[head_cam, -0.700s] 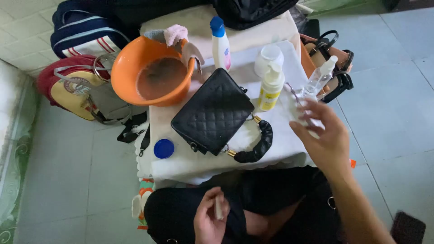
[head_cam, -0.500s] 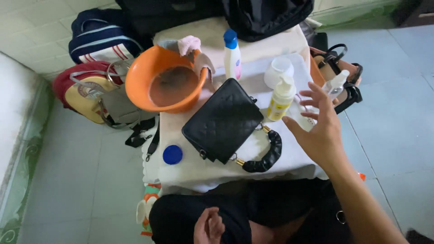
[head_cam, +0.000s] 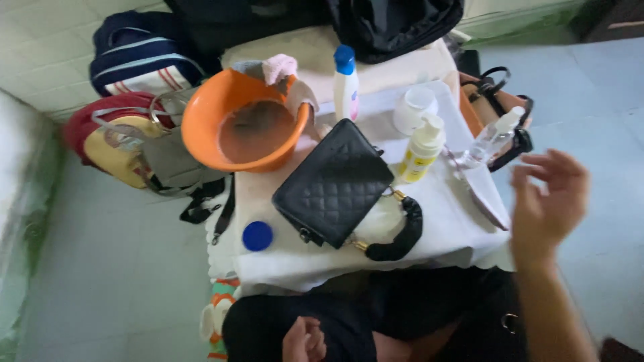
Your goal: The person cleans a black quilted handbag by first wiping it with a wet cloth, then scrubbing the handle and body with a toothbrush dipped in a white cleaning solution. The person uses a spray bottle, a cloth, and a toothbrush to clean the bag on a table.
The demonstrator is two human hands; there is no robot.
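My right hand (head_cam: 547,201) hangs in the air off the right edge of the small cloth-covered table (head_cam: 456,234), fingers spread, holding nothing. My left hand (head_cam: 303,340) rests curled on my lap below the table; I cannot tell if it holds anything. On the table lies a black quilted handbag (head_cam: 333,181) with a padded black handle (head_cam: 401,234). Beside it stand a yellow pump bottle (head_cam: 421,147), a clear spray bottle (head_cam: 493,137) and a white jar (head_cam: 414,109).
An orange basin (head_cam: 245,121) with cloths on its rim overhangs the table's left. A white bottle with a blue cap (head_cam: 346,84) stands behind the bag; a blue lid (head_cam: 257,236) lies near the front. Bags sit on the tiled floor at left and right.
My right hand has pulled away from the spray bottle, moving right and off the table edge. The view has shifted slightly. My left hand stays on my lap.
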